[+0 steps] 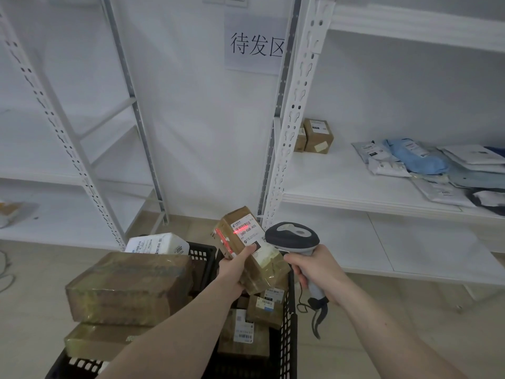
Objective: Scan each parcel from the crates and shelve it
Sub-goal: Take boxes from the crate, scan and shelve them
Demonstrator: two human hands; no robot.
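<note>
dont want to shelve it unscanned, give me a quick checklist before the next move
1. Held parcel gripped firmly by the left hand: ok.
2. Scanner held in the right hand and aimed at the parcel: ok.
3. Red scan line on the shipping label: ok, it crosses the barcode area.
4. Scan registered: cannot tell, no readout in view.
5. Free space on the right shelf between the small boxes and the mailer bags: ok.
6. Scanner cable clear of the black crate: cannot tell, it hangs close beside the rim.
</note>
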